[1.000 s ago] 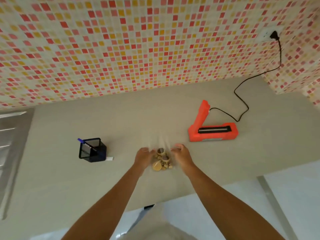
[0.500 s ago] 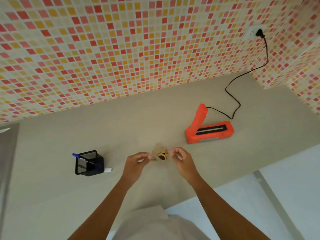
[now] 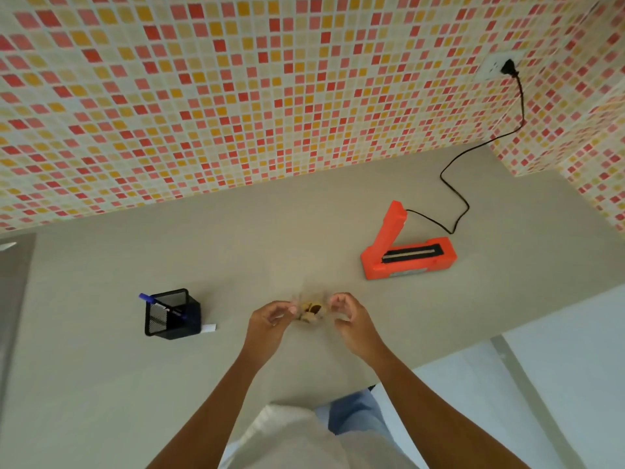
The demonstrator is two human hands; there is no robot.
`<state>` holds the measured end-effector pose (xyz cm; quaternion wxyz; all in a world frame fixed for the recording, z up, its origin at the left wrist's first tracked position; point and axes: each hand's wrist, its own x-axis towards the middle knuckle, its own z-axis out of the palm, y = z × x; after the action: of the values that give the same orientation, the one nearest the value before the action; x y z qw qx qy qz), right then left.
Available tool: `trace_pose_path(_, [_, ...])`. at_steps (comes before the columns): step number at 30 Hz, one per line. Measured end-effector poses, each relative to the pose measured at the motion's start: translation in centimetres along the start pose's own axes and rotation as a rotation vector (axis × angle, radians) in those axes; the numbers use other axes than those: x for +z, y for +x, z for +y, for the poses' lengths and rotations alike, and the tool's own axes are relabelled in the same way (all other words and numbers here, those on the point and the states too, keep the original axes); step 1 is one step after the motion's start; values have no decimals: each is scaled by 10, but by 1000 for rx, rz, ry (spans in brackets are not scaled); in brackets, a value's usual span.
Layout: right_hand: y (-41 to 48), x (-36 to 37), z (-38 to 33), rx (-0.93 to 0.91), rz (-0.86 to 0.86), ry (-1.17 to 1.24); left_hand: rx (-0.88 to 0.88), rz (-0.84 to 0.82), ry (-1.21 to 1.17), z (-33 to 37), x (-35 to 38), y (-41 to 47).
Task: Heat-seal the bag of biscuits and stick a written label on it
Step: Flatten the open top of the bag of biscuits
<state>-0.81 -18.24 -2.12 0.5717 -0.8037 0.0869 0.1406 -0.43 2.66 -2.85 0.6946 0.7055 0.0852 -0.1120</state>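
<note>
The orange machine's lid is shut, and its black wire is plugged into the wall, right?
Not quite. In the head view the orange machine has its lid lifted open, not shut. Its black wire really is plugged into the wall socket.

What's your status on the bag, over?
Left hand, right hand both pinching bag of biscuits. Heat sealer lid up, plugged in, off right. Nothing between.

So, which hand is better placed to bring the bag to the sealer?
Probably the right hand: it pinches the bag, and the open sealer lies on its side; the left hand is farther.
</note>
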Motion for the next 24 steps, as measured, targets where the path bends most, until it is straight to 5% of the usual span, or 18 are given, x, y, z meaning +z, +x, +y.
trace_pose_path(3, [8, 2, -1, 25, -121, -29, -97, -109, -88, 2, -2, 7])
trace_pose_path(11, [34, -7, -13, 59, -307, -41, -145, -187, 199, 4, 7, 20])
trace_pose_path(24, [34, -21, -12, 60, -173, 155, -252, -177, -43, 4, 10, 12])
